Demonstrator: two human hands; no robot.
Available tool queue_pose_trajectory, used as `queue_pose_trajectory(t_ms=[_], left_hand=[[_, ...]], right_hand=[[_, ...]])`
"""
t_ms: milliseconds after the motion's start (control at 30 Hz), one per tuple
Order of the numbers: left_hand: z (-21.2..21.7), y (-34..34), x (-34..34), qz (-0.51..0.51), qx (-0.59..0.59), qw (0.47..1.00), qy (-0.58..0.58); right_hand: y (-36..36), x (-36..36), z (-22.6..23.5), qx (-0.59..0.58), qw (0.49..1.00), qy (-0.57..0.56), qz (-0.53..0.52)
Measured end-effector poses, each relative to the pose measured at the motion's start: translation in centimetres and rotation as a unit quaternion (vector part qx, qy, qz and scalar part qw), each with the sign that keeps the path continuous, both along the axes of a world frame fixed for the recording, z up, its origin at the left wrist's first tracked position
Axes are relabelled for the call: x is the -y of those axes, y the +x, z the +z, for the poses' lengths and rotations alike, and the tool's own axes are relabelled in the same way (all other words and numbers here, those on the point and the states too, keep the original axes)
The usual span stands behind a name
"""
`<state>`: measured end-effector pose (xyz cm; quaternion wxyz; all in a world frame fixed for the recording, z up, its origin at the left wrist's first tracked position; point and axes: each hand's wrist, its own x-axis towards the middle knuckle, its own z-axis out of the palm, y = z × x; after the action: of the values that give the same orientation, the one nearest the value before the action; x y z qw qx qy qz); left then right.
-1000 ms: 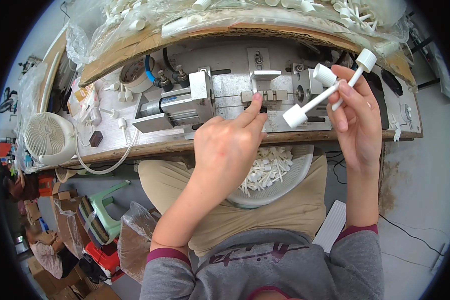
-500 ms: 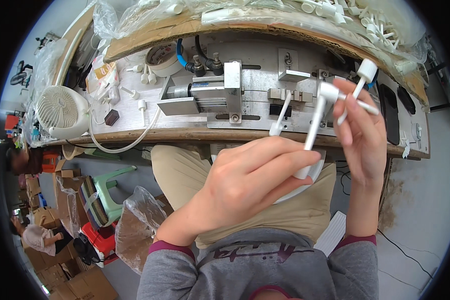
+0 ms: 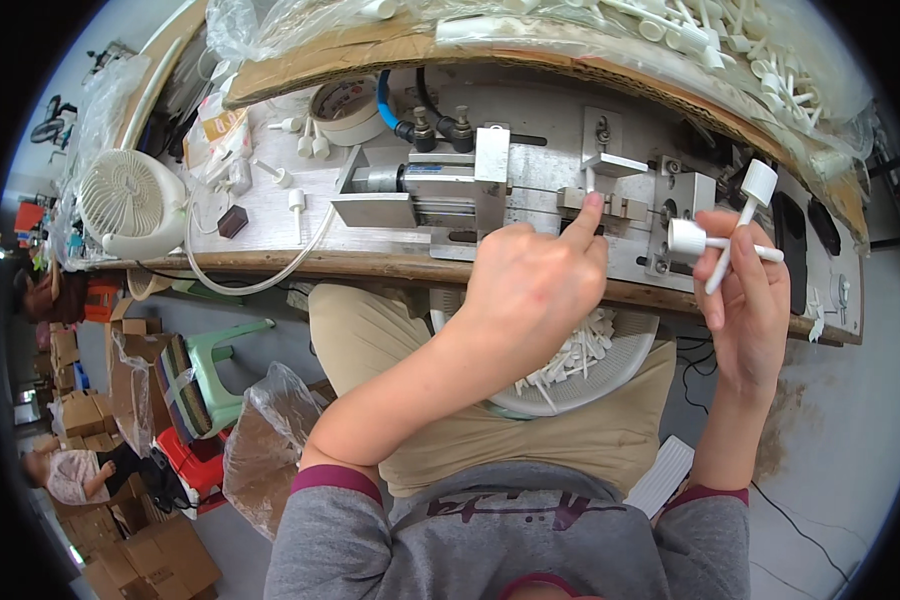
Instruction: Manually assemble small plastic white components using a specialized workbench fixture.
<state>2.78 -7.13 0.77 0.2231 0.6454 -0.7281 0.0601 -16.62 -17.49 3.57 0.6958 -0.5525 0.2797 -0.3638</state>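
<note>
My left hand (image 3: 540, 290) reaches over the bench edge to a small metal clamp block (image 3: 625, 208). Its index finger is stretched out along a thin white plastic rod (image 3: 589, 179), whose tip shows just past the fingertip. The other fingers are curled; the thumb and the rest of that piece are hidden. In my right hand (image 3: 745, 290), two white plastic rods with cylindrical caps are pinched crosswise. One cap (image 3: 685, 237) points left, the other (image 3: 759, 183) up and right. Below, a white basket (image 3: 625, 382) on my lap holds many short white pieces.
A pneumatic cylinder fixture (image 3: 445, 195) with hoses is mounted left of the clamp. Further left are a tape roll (image 3: 345, 115), loose white parts and a small fan (image 3: 130, 205). Cardboard (image 3: 370, 75) edges a pile of white parts (image 3: 705, 40) behind. A person (image 3: 75, 475) sits far left.
My left hand has let go of a white capped rod and moved up to the clamp, uncovering the basket. The right hand still holds its two rods, now slightly lower and turned.
</note>
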Motion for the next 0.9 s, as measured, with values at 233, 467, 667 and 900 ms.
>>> queue_pose_trajectory(t_ms=[233, 467, 667, 900], left_hand=[[0.7, 0.6, -0.2, -0.013, -0.070, 0.997, 0.026], [1.8, -1.4, -2.7, -0.119, -0.481, 0.868, -0.026], [2.8, -0.1, -4.0, -0.137, -0.479, 0.867, -0.015], [-1.2, -0.6, -1.8, 0.005, -0.170, 0.984, -0.059]], right_hand=[[-0.5, -0.1, -0.2, 0.072, 0.994, 0.073, 0.046], [0.5, -1.9, -1.6, 0.089, 0.973, 0.148, 0.151], [0.2, -0.1, -0.9, 0.112, 0.991, 0.070, 0.014], [0.1, -0.3, -0.4, -0.018, 0.982, -0.178, -0.058]])
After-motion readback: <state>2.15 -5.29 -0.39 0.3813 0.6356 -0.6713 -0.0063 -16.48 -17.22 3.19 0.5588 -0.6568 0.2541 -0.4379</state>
